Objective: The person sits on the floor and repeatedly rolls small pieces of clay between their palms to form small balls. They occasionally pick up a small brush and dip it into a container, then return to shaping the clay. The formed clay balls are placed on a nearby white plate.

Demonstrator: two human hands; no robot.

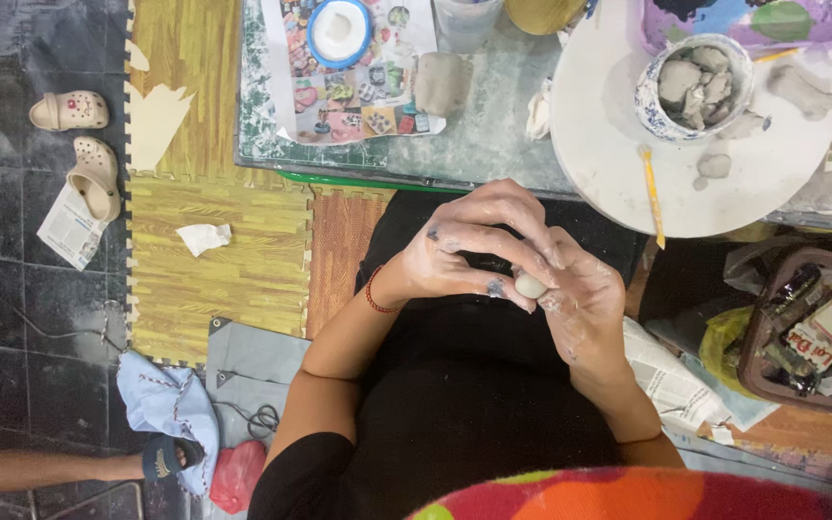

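Observation:
My left hand (479,241) and my right hand (585,308) meet over my lap, both smeared with grey clay. Between their fingers sits a small pale lump of clay (531,285), pinched from both sides. A red string bracelet (374,291) circles my left wrist. Above them a round white board (628,164) rests on the table and carries a patterned bowl (649,96) filled with grey clay chunks, a yellow stick tool (652,193) and loose clay bits (715,166).
A glass-topped table (493,135) holds a printed sheet, a blue-rimmed dish (339,31) and a clay block (442,82). Foam mats (214,260), two sandals (79,144), scissors (262,421) and another person's foot (161,460) lie left. A brown basket of packets (811,327) stands right.

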